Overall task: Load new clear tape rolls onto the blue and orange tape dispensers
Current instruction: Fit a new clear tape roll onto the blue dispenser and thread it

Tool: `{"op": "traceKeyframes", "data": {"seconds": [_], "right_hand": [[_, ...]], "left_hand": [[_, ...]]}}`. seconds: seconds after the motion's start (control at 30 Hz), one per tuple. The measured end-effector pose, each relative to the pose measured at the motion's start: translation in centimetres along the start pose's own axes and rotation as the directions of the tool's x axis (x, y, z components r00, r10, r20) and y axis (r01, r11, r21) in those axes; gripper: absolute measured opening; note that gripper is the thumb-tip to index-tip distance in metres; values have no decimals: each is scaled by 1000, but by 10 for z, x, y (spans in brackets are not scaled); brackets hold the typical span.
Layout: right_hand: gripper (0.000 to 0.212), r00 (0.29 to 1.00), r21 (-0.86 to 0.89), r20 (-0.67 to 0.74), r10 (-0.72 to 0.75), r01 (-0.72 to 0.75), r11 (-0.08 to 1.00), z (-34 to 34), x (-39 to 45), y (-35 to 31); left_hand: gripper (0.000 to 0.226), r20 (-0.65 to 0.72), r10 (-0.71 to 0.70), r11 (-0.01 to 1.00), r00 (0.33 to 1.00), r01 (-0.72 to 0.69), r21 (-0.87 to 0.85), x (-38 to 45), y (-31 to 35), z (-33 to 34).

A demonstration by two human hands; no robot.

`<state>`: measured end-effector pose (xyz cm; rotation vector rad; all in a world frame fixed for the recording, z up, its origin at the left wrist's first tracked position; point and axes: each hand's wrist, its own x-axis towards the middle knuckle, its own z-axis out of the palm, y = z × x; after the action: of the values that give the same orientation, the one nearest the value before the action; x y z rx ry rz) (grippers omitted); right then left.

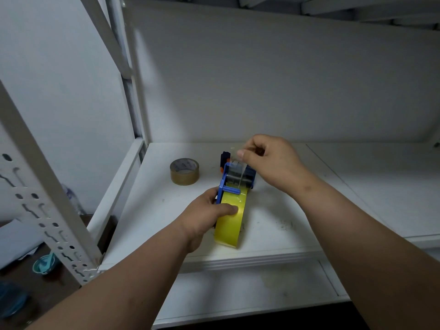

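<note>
A blue tape dispenser (234, 181) lies on the white shelf (273, 234) with a yellowish clear tape roll (232, 222) mounted in it. My left hand (204, 216) grips the roll and the dispenser's side, thumb across the roll's face. Above the dispenser's front roller, my right hand (266, 160) pinches the free end of the tape (239, 165) and holds it stretched upward. Behind the blue dispenser an orange dispenser (223, 163) shows only partly. A second tape roll (184, 171), brownish, lies flat to the left.
A white back panel closes the shelf behind. A perforated metal upright (40, 194) stands at the left front. Below left, on a dark floor, sits a teal object (44, 263). A lower white shelf (250, 291) runs under the working one.
</note>
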<state>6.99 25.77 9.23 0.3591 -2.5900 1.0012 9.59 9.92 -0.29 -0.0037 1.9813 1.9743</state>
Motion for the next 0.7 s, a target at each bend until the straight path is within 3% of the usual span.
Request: {"op": "traceKeyframes", "data": {"seconds": [0.13,0.3,0.5,0.7], "right_hand": [[29,989,-59,-135,-55,48,997,0,1,-1],[24,977,-147,-150,-151,129,981,-1,0,-3],[22,946,-162,-241,-219,183,970,-9,6,-12],[20,947,-145,-256,-196,163,976,-9,7,-6]], "left_hand": [[46,9,18,1000,1000,-18,15,0,-4,0],[52,-15,70,995,997,-68,76,0,-7,0],[34,-122,140,980,983,-120,160,1,-3,3],[32,-132,126,988,983,-112,106,-2,-2,2]]}}
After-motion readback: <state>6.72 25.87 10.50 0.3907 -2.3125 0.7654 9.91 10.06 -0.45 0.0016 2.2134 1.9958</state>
